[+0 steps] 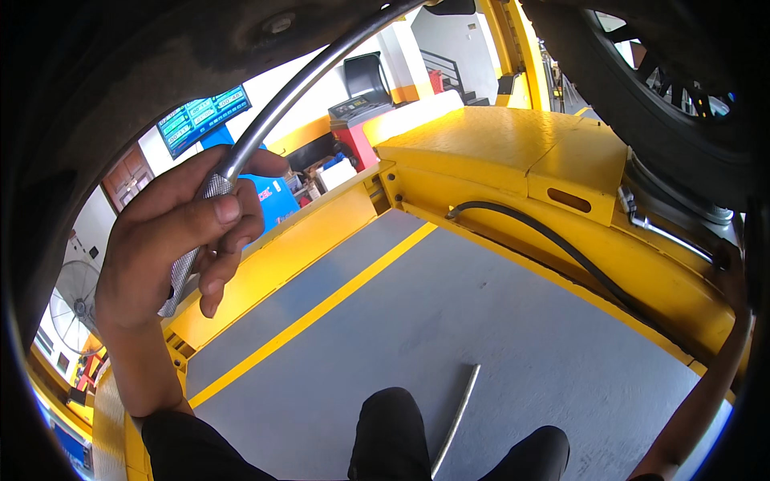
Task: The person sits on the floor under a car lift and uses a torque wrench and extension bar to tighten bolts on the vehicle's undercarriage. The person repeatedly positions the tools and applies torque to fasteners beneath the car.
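My left hand point(172, 228) is raised at the left, its fingers closed around the knurled handle point(186, 268) of a long chrome bar point(297, 88). The bar slants up and to the right, and its far end is cut off by the top of the picture. At the right edge, in shadow, my right hand point(728, 276) is closed at the near end of a slim chrome tool that looks like a ratchet wrench point(672, 238). That tool's other end lies against the yellow lift beam point(513, 208), below a dark wheel point(642, 104). Darkness partly hides the right fingers.
A dark vehicle underside point(176, 72) hangs close overhead. A black hose point(553, 240) curves along the yellow beam. Between my knees a thin metal rod point(457, 417) lies on the grey floor point(361, 321). A red-and-grey machine point(361, 116), a screen point(204, 120) and a fan point(79, 307) stand beyond.
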Tool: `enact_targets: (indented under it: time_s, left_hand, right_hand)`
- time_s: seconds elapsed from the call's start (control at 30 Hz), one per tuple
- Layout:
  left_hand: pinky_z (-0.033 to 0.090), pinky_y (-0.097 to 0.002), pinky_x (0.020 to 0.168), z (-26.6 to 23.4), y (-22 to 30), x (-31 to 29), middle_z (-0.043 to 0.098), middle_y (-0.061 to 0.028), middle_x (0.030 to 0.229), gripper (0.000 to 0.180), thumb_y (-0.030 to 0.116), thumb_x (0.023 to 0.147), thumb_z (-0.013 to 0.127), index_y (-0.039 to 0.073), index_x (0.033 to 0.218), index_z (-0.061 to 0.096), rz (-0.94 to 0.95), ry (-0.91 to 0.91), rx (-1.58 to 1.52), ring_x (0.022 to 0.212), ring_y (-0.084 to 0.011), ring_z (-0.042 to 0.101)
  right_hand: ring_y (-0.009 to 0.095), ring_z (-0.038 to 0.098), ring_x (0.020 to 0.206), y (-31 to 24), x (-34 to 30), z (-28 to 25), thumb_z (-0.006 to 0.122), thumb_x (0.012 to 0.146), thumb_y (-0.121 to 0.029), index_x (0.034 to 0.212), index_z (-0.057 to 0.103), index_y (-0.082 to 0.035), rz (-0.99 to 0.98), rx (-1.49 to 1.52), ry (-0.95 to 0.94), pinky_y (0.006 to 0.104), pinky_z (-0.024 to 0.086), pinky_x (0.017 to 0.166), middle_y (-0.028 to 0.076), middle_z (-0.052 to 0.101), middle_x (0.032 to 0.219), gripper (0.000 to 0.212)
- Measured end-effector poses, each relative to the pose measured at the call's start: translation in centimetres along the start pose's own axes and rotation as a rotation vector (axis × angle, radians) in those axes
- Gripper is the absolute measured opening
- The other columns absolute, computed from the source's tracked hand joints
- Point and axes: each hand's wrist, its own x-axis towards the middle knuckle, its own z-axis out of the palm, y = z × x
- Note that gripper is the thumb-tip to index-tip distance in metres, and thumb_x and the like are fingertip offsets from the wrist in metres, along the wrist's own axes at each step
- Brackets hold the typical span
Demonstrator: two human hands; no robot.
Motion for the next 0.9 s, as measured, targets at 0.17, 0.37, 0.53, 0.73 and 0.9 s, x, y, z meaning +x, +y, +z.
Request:
enact_targets:
  time_s: [0.17, 0.37, 0.53, 0.73, 0.9]
  left_hand:
    - [0.055, -0.0236, 0.053, 0.2, -0.8, -0.1, 0.06, -0.0098, 0.101, 0.058, 0.026, 0.096, 0.059, 0.0, 0.147, 0.047, 0.038, 0.033, -0.081, 0.067, -0.0102, 0.065]
    - [0.056, -0.0221, 0.052, 0.0, -1.3, 0.7, 0.06, -0.0125, 0.107, 0.062, 0.013, 0.098, 0.049, 0.002, 0.158, 0.036, 0.157, -0.022, 0.12, 0.063, -0.0075, 0.063]
    - [0.055, -0.0229, 0.064, 0.6, -0.6, 0.2, 0.065, -0.0118, 0.111, 0.066, 0.019, 0.094, 0.053, 0.007, 0.157, 0.04, 0.16, 0.047, 0.155, 0.073, -0.0099, 0.065]
    - [0.046, -0.0187, 0.046, -0.2, -1.4, 1.1, 0.063, -0.0078, 0.101, 0.068, 0.03, 0.098, 0.059, 0.007, 0.158, 0.039, 0.282, 0.11, 0.207, 0.054, -0.0035, 0.056]
    - [0.041, -0.0181, 0.042, 0.4, -2.8, 3.3, 0.062, -0.0057, 0.093, 0.065, 0.029, 0.099, 0.061, 0.005, 0.157, 0.041, 0.273, 0.06, 0.023, 0.046, -0.0019, 0.048]
  right_hand:
    - [0.015, 0.06, 0.095, 0.5, -0.7, -1.0, 0.068, 0.081, 0.006, 0.112, 0.063, -0.005, -0.01, 0.036, -0.014, 0.0321, 0.052, 0.083, 0.005, 0.064, 0.102, 0.033]
    - [0.02, 0.06, 0.102, -6.3, 0.4, -2.6, 0.07, 0.079, 0.006, 0.118, 0.063, -0.005, 0.272, -0.205, -0.221, 0.0347, 0.051, 0.091, 0.009, 0.063, 0.112, 0.041]
    - [0.038, 0.056, 0.127, -16.8, 1.4, -2.9, 0.08, 0.08, -0.009, 0.132, 0.064, -0.005, 0.235, -0.485, 0.116, 0.0464, 0.044, 0.114, 0.018, 0.058, 0.139, 0.054]
    - [0.027, 0.068, 0.101, -37.6, 15.2, -2.8, 0.061, 0.102, -0.024, 0.12, 0.067, -0.005, -0.472, -0.312, 0.648, 0.0362, 0.054, 0.097, 0.015, 0.069, 0.111, 0.027]
    - [0.032, 0.072, 0.088, -45.8, 15.8, -2.1, 0.058, 0.096, -0.016, 0.095, 0.069, 0.003, -0.172, 1.045, 0.792, 0.0413, 0.052, 0.079, 0.02, 0.075, 0.096, 0.022]
